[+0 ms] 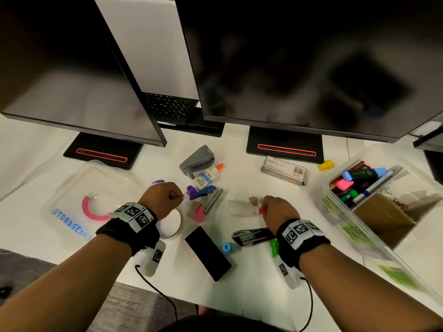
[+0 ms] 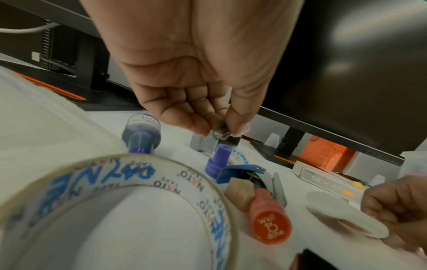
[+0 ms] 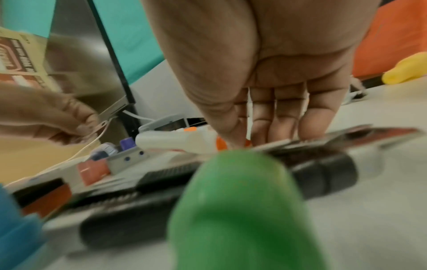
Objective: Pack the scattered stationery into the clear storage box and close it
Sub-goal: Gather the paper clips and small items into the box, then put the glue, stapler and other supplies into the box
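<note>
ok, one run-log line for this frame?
left hand: pinches paper clips | right hand: grips small red-tipped item, unclear | clear storage box: open, part filled | lid: off

White table (image 1: 251,279): tape roll (image 1: 170,224) under left fingers (image 1: 173,193), black stapler (image 1: 251,236) and green cap (image 1: 273,246) behind right fingers (image 1: 262,207), clear storage box (image 1: 374,238) to their right.

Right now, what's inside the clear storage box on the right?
The clear storage box holds highlighters, markers and a brown cardboard box with paper clips near it. Whatever lies beneath them is covered.
</note>
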